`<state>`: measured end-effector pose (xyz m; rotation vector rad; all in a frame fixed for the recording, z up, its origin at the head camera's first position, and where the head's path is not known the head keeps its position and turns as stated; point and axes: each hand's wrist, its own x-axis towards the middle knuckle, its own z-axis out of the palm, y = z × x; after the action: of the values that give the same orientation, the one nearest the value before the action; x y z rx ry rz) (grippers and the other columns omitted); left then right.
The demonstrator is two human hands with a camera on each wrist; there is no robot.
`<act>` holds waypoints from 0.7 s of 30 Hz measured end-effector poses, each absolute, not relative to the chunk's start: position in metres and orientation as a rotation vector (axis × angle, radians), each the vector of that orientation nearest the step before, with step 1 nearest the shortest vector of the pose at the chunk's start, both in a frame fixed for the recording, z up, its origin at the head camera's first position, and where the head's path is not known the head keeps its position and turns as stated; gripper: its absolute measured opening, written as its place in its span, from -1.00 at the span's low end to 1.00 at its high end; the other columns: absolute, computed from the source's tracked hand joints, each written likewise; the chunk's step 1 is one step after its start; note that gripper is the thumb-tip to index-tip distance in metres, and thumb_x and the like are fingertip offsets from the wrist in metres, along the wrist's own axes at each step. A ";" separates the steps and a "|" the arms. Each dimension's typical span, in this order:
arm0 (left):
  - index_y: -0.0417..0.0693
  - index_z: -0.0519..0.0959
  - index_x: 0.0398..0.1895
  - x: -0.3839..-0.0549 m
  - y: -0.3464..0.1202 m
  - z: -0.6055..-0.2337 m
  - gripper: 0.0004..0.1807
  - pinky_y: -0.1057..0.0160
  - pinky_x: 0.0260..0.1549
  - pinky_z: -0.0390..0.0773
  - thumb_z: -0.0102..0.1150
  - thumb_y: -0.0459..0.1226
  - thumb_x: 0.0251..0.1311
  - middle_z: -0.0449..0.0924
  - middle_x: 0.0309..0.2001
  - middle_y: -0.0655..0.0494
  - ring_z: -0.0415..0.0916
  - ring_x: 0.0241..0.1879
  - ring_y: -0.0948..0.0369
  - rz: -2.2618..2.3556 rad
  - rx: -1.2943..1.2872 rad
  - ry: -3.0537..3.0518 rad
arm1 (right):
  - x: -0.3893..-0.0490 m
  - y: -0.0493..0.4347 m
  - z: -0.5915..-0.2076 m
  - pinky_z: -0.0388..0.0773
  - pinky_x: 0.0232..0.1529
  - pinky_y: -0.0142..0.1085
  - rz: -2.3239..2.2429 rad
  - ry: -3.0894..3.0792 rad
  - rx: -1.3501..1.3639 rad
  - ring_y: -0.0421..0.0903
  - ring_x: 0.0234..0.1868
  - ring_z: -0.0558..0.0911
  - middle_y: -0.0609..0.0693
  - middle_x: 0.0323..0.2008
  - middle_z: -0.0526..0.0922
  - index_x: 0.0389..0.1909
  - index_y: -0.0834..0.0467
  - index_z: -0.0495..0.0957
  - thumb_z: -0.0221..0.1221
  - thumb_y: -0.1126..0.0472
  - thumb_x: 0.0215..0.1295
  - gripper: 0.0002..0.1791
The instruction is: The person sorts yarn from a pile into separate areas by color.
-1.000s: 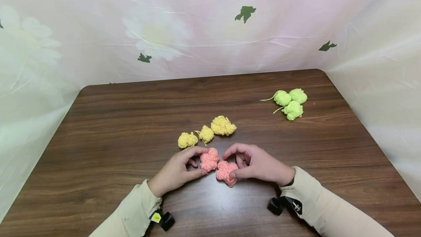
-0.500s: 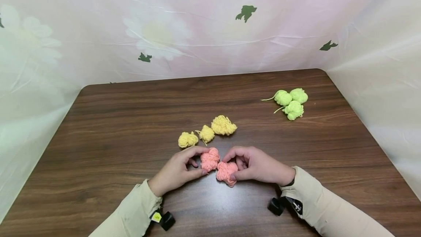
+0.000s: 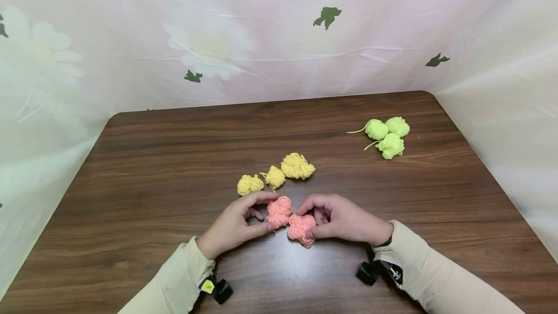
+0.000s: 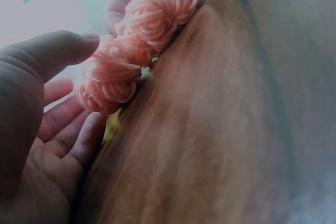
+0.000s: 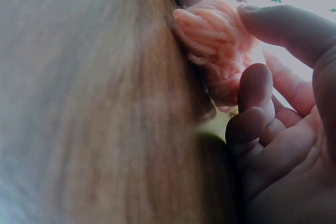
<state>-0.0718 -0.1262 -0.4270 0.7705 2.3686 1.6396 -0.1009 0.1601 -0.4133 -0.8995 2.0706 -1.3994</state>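
Two small pink yarn balls lie side by side on the table, touching or nearly so. My left hand [image 3: 237, 224] pinches the left pink yarn ball [image 3: 279, 213] between thumb and fingers. The right pink yarn ball [image 3: 301, 229] is held by my right hand [image 3: 342, 217], thumb on its near side and index finger at its far side. In the left wrist view, the thumb lies against the nearer pink yarn ball [image 4: 107, 80], with the other pink yarn ball [image 4: 157, 17] behind it. The right wrist view shows a pink yarn ball [image 5: 218, 38] between thumb and fingers.
Just beyond my hands, three yellow yarn balls [image 3: 274, 177] form a slanting row. Three green yarn balls [image 3: 391, 145] cluster at the back right, two with loose tails. A flowered cloth [image 3: 261, 38] hangs behind the brown wooden table [image 3: 174, 159].
Both hands keep their hold on the pink yarn balls, with almost no movement. The whole head view has shifted very slightly to the right.
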 end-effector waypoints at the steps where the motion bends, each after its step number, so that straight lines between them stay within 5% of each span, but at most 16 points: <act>1: -0.06 0.49 0.28 -0.072 -0.126 -0.427 -0.40 0.24 -0.18 0.66 0.44 -0.37 0.14 0.53 0.23 0.07 0.57 -0.07 0.17 1.652 0.779 2.363 | -0.101 0.160 -0.414 0.41 -0.57 -0.43 -1.401 2.071 -0.900 -0.33 -0.55 0.42 -0.18 -0.57 0.46 -0.05 0.11 0.63 0.44 0.28 0.11 -0.64; 10: -0.13 0.51 0.23 -0.073 -0.126 -0.425 -0.47 0.22 -0.29 0.65 0.40 -0.41 0.17 0.60 0.15 -0.06 0.58 -0.09 0.06 1.742 0.852 2.449 | -0.103 0.160 -0.414 0.40 -0.57 -0.43 -1.421 2.054 -0.922 -0.32 -0.55 0.41 -0.17 -0.56 0.46 -0.05 0.14 0.63 0.43 0.29 0.13 -0.65; 21: -0.01 0.51 0.25 -0.082 -0.138 -0.415 -0.44 0.27 -0.36 0.58 0.39 -0.44 0.16 0.58 0.20 0.03 0.53 0.10 0.04 1.739 0.759 2.636 | -0.103 0.160 -0.414 0.39 -0.56 -0.44 -1.411 2.059 -0.891 -0.32 -0.55 0.41 -0.18 -0.57 0.46 -0.05 0.09 0.64 0.44 0.30 0.11 -0.64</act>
<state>-0.0819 -0.1379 -0.4149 0.7594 2.6360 1.7385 -0.1026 0.1602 -0.4140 -0.8911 2.0594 -1.4112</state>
